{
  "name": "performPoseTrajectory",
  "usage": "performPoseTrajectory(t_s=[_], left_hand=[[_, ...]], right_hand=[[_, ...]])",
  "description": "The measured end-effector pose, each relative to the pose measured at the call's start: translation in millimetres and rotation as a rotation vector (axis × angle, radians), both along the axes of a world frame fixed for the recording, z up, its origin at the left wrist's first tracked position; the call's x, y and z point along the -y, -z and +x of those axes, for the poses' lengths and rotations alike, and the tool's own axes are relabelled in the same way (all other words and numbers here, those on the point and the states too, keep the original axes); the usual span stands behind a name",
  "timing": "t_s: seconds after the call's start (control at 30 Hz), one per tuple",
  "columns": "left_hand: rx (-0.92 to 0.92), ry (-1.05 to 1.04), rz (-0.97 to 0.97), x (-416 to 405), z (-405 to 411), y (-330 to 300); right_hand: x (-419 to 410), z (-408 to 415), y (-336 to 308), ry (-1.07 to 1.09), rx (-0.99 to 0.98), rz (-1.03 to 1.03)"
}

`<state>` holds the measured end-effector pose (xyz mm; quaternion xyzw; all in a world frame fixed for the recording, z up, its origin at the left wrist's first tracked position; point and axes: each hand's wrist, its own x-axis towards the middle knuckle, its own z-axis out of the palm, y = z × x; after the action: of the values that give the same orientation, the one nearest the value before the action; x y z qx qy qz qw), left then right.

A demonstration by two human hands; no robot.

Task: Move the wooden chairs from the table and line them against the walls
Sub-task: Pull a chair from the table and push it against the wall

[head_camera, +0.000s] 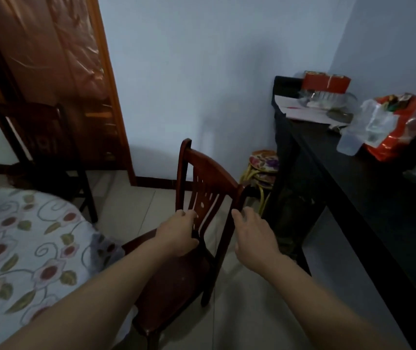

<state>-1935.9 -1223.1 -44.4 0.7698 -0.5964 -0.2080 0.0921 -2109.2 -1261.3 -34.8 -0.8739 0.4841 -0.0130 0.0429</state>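
Centre of frame: reddish wooden chair (209, 188), back slatted, seat tucked toward the round table at lower left. The table (25, 248) is covered by a white cloth with a flower and leaf pattern; the chair seat sits right at its edge.

Left hand (179, 233): fingers curled around the left upright of the chair back, low down near the seat, closed in a grip on the wood. Right hand (252, 236): at the right upright, thumb and fingers spread and partly open, touching or nearly touching the post; whether it has a firm hold cannot be told.

Upper left: second chair (37, 152), darker, standing beside the table in front of a wooden door (57, 72) wrapped in clear plastic film. Pale wall (201, 72) behind both chairs, dark skirting along its foot, light tiled floor (131, 203).

Right side: long dark counter (353, 185) running along the right wall. On it, a red box (325, 83) at the far end, white paper, a clear plastic bottle (350, 142), and an orange-red plastic bag (404, 127). Print on box and bag too blurred to read. In the corner between chair and counter, a stack of stools (262, 170) with flowered seats and yellow legs.
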Motion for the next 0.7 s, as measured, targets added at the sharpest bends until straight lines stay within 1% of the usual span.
performPoseTrajectory(t_s=[0.13,0.23,0.43,0.57,0.63,0.7], left_hand=[[0.063,-0.056,0.004,76,17,4],[0.073,-0.063,0.012,131,26,8],[0.158,0.024,-0.01,216,50,24],[0.231,0.088,-0.015,268,68,50],[0.29,0.145,0.0,292,77,64],[0.377,0.201,-0.025,315,88,76]], right_hand=[[90,32,4,-0.035,0.017,0.002],[154,57,11,-0.073,-0.02,0.021],[231,95,32,-0.077,-0.012,0.062],[267,115,50,-0.019,-0.072,0.08],[282,124,63,0.022,-0.109,0.096],[295,133,76,0.059,-0.095,0.082]])
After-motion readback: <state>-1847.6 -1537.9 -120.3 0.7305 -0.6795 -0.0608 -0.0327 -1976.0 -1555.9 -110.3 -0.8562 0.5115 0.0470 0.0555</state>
